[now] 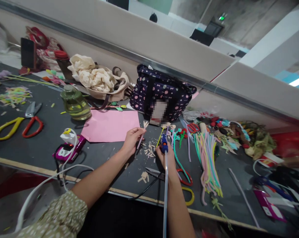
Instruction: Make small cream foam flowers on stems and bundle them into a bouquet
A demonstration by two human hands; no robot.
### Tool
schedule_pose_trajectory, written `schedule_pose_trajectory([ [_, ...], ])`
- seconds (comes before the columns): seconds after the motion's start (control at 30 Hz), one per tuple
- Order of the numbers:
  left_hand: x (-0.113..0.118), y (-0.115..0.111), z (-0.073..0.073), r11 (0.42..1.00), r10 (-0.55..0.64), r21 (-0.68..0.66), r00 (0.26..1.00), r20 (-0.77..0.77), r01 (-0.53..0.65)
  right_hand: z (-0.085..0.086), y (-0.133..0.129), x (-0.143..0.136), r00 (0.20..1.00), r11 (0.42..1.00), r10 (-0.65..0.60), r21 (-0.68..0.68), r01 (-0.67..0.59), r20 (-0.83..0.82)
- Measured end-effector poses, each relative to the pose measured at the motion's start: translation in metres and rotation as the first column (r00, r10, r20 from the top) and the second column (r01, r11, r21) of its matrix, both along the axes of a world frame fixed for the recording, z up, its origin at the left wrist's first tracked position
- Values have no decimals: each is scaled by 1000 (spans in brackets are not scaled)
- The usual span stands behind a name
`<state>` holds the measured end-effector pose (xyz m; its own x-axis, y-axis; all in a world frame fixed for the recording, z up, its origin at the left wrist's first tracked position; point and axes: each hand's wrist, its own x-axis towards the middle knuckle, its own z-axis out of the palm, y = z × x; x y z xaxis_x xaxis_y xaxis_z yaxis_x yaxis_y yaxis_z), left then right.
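Observation:
My left hand (132,140) pinches a thin pale purple stem (140,142) topped with small cream petals (146,124). My right hand (167,158) is wrapped around a blue glue gun (164,144), and a long clear glue stick (165,191) runs out of its back towards me. The nozzle points away from me, a little right of the stem. Cream scraps (150,151) lie on the table between my hands. Beneath my right wrist are scissors, with a red handle loop (188,181) and a yellow one (189,196) showing.
A pink sheet (112,125) lies left of my hands. Behind them stands a dark patterned bag (164,92). A green bottle (76,103), a purple power strip (67,148) and more scissors (32,124) are farther left. Pastel pipe cleaners (210,162) lie to the right.

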<state>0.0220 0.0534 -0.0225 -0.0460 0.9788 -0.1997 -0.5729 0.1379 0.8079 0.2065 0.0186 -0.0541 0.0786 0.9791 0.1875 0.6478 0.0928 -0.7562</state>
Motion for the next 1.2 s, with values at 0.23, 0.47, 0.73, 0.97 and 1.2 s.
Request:
schedule_pose_trajectory([
  [0.23,-1,1,-3,1000,24,-8,1000,-1,-24,2,-6,-12,959,987,33,-158,13,281],
  [0.47,-2,1,-2,999,34,7,999,3,-34,-5,-6,-13,957,992,38,-130,-1,287],
  [0.73,3,0,-7,998,-69,-17,998,-16,68,0,-2,-11,883,1000,-27,-6,28,-469],
  [0.97,11,-4,-10,980,-182,-84,983,-34,178,7,-3,-13,726,997,-73,-44,59,-683],
  [1.2,13,-6,-12,969,-238,-89,969,-65,231,8,-2,-12,648,997,-72,-51,51,-758],
])
